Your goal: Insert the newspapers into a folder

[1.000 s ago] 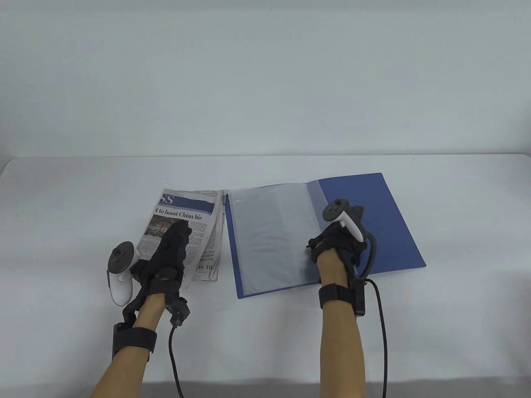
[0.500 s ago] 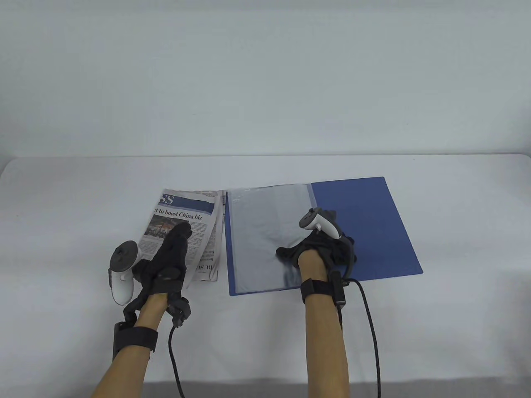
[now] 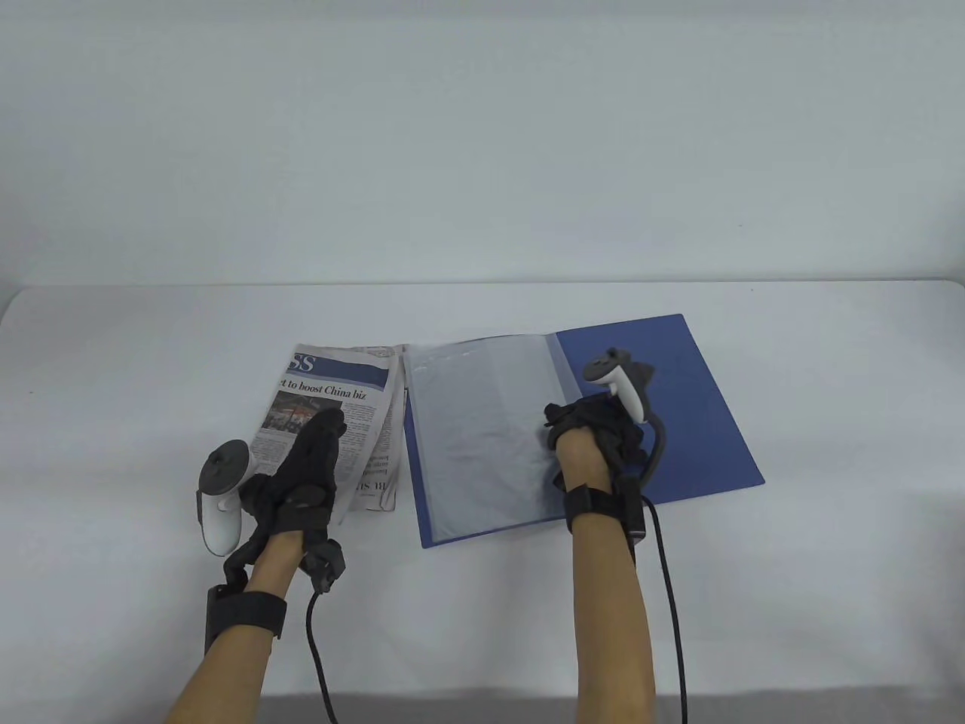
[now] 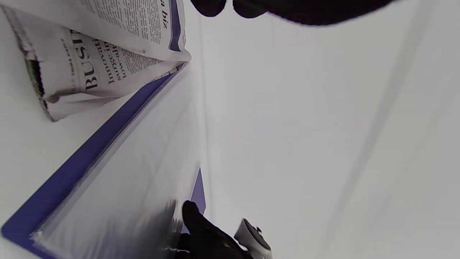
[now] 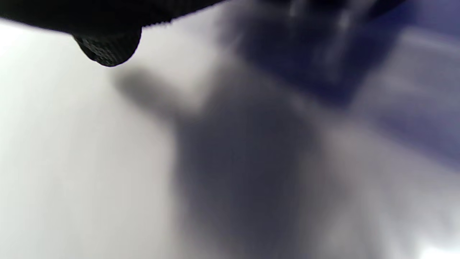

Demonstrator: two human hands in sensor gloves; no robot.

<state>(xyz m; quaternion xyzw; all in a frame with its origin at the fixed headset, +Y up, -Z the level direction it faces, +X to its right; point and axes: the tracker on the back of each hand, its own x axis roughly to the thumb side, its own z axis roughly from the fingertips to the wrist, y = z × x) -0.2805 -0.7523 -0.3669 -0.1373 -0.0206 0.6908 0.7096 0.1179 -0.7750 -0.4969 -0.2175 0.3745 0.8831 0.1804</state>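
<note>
A folded newspaper (image 3: pixel 332 385) lies on the white table, left of an open blue folder (image 3: pixel 678 407) with clear plastic sleeves (image 3: pixel 475 437). My left hand (image 3: pixel 320 434) rests flat on the newspaper, fingers stretched out. The left wrist view shows the newspaper (image 4: pixel 107 54), the folder's blue edge (image 4: pixel 72 172) and the sleeves (image 4: pixel 136 180). My right hand (image 3: pixel 584 418) rests on the right edge of the sleeve stack, thumb on the plastic; its fingers are hidden under the tracker. It also shows in the left wrist view (image 4: pixel 205 233). The right wrist view is blurred, with one fingertip (image 5: pixel 107 50) above the sleeve.
The table is covered in a white cloth (image 3: pixel 829 362), with a pale wall behind it. Glove cables (image 3: pixel 671 588) trail from both wrists toward the front edge.
My right hand slid left across the sleeves, then back right to their edge. The folder shifted and turned slightly with it. My left hand stayed on the newspaper.
</note>
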